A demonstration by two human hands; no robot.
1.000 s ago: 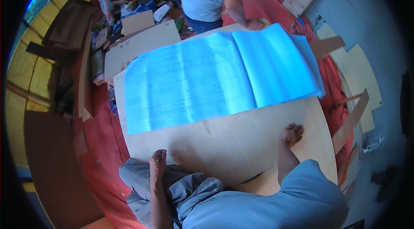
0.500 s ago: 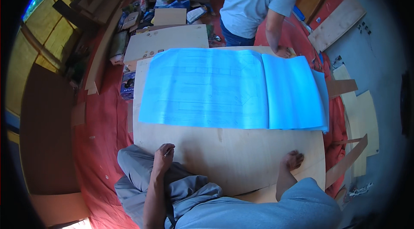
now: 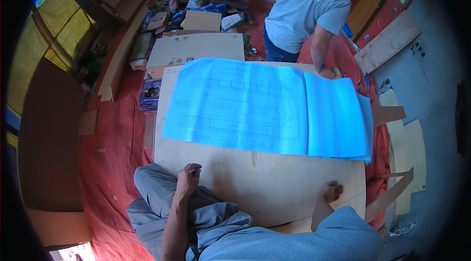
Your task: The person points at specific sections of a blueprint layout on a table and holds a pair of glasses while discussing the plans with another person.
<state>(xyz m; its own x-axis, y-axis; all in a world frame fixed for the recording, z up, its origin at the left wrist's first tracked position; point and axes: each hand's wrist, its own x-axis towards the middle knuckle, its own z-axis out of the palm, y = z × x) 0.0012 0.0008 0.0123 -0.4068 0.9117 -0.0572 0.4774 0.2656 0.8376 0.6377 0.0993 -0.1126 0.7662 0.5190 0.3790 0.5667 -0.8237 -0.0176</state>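
Note:
My left hand (image 3: 189,178) is closed on a thin pen-like object (image 3: 195,169) above my bent grey-trousered knee. My right hand (image 3: 329,192) rests on the plywood board (image 3: 255,182) with its fingers curled in and nothing visible in them. Large blue-tinted sheets (image 3: 235,109) with faint line drawings lie across the board beyond both hands, the right-hand part folded over in a smooth stack.
A person in a grey T-shirt (image 3: 304,15) bends at the board's far edge, one arm down by it. Cardboard and bags (image 3: 201,20) pile beyond. Brown panels (image 3: 49,153) stand left on red sheeting (image 3: 113,163); light offcuts (image 3: 412,153) lie right.
The view has turned, so the board and sheets sit squarer and farther down the picture. The other person bends further over, shifted right in the picture. My hands stay in much the same poses.

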